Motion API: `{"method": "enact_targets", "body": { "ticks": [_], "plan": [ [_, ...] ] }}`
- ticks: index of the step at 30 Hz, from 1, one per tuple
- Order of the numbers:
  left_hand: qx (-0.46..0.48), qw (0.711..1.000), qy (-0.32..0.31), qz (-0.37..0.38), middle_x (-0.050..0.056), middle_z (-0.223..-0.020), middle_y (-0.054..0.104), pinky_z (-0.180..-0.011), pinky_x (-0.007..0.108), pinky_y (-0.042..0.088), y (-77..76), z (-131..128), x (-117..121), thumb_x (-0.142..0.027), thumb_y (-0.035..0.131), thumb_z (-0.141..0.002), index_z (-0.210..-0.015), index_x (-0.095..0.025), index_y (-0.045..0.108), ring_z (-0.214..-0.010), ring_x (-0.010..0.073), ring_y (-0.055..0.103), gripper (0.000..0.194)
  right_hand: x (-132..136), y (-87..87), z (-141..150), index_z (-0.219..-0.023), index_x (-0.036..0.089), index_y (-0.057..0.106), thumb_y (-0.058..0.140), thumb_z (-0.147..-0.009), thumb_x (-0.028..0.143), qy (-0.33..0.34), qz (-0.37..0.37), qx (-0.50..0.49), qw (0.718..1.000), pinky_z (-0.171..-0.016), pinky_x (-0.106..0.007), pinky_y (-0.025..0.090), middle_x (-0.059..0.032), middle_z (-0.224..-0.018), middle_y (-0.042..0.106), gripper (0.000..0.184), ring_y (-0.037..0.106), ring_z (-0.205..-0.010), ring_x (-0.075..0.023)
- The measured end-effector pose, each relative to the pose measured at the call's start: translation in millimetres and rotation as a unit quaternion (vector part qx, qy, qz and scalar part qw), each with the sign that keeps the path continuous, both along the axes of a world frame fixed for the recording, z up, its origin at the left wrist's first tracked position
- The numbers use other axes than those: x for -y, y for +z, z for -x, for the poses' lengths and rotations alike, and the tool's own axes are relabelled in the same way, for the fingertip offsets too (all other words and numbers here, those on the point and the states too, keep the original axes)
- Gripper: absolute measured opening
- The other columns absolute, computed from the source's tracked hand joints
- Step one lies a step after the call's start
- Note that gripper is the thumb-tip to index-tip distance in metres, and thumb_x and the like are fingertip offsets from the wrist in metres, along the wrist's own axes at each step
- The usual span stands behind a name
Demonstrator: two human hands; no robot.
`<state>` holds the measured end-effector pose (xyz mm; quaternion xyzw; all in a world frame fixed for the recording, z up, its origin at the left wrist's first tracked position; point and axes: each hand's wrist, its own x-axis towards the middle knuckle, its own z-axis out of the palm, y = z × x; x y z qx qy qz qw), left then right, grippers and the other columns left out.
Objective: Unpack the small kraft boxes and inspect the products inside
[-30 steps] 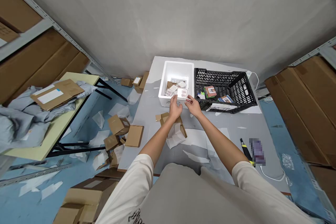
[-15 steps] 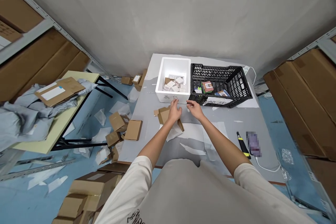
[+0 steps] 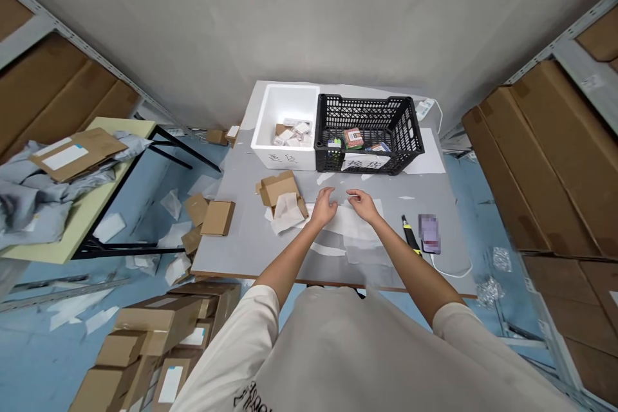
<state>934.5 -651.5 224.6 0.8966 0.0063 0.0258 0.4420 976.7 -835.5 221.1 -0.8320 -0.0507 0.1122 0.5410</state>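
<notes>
My left hand (image 3: 324, 207) is just right of an opened cardboard box (image 3: 279, 187), with its fingers bent loosely and apart. A sheet of white wrapping paper (image 3: 286, 212) hangs out of that box. Facing it across a small gap, my right hand (image 3: 363, 206) has its thumb and fingers parted, and I see nothing in either hand. Beyond them stand a white foam box (image 3: 284, 158) with small clear packets (image 3: 295, 135) inside and a black plastic crate (image 3: 405, 158). The crate holds a red-and-green package (image 3: 353, 138) and some other small packs.
A closed small carton (image 3: 218, 217) sits at the table's left edge. On the right lie a black-and-yellow box cutter (image 3: 411, 235) and a phone (image 3: 429, 233) on a white cable. Cartons (image 3: 149, 322) are stacked on the floor at lower left. Grey mailing bags cover the side table (image 3: 111, 174).
Both hands have drawn back from the front of the foam box and crate toward me and slightly rightward. The opened cardboard box shows more fully. The whole view has shifted.
</notes>
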Motion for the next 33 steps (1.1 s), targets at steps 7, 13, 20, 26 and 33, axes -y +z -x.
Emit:
{"method": "enact_targets", "body": {
  "ticks": [7, 13, 20, 26, 33],
  "plan": [
    [-0.195, 0.965, -0.138, -0.106, 0.013, -0.138, 0.055, -0.106, 0.038, 0.046, -49.3, 52.7, 92.5, -0.027, 0.060, -0.087, -0.137, -0.018, 0.050, -0.123, 0.0265, 0.057, 0.052, 111.2, -63.9, 63.9, -0.129, 0.017, 0.061, 0.056, -0.084, 0.019, 0.083, 0.220, -0.069, 0.970, -0.103, -0.036, 0.045, -0.0120, -0.135, 0.059, 0.046, 0.061, -0.113, -0.0220],
    [-0.211, 0.937, -0.155, -0.232, 0.015, -0.150, 0.041, -0.109, 0.044, 0.038, -85.1, 81.8, 132.9, -0.026, 0.066, -0.081, -0.144, -0.021, 0.040, -0.135, 0.0325, 0.044, 0.068, 162.1, -93.7, 107.3, -0.149, 0.019, 0.040, 0.054, -0.083, 0.012, 0.187, 0.381, -0.037, 0.905, -0.106, -0.042, 0.036, -0.0129, -0.153, 0.040, 0.069, 0.041, -0.132, -0.0304],
    [-0.215, 0.920, -0.112, -0.308, 0.015, -0.138, 0.048, -0.104, 0.044, 0.037, -97.8, 85.0, 152.7, -0.018, 0.059, -0.085, -0.142, -0.021, 0.035, -0.129, 0.0315, 0.044, 0.062, 166.2, -99.3, 106.5, -0.154, 0.016, 0.030, 0.050, -0.089, 0.014, 0.188, 0.412, 0.003, 0.892, -0.103, -0.041, 0.032, -0.0165, -0.144, 0.046, 0.068, 0.042, -0.124, -0.0309],
    [-0.223, 0.908, -0.134, -0.329, 0.013, -0.124, 0.055, -0.100, 0.043, 0.036, -101.1, 79.0, 156.3, -0.019, 0.052, -0.090, -0.119, -0.021, 0.053, -0.120, 0.0285, 0.048, 0.029, 168.2, -106.0, 105.9, -0.143, 0.018, 0.045, 0.053, -0.091, 0.020, 0.195, 0.421, 0.025, 0.885, -0.100, -0.041, 0.032, -0.0167, -0.128, 0.053, 0.053, 0.043, -0.119, -0.0313],
    [-0.197, 0.919, -0.152, -0.306, 0.011, -0.117, 0.058, -0.094, 0.039, 0.039, -86.7, 74.4, 156.5, -0.021, 0.045, -0.096, -0.107, -0.020, 0.059, -0.109, 0.0252, 0.057, 0.019, 173.6, -101.9, 103.3, -0.101, 0.020, 0.066, 0.055, -0.091, 0.021, 0.195, 0.397, 0.034, 0.896, -0.093, -0.036, 0.036, -0.0120, -0.112, 0.058, 0.015, 0.049, -0.109, -0.0272]
  ]
}}
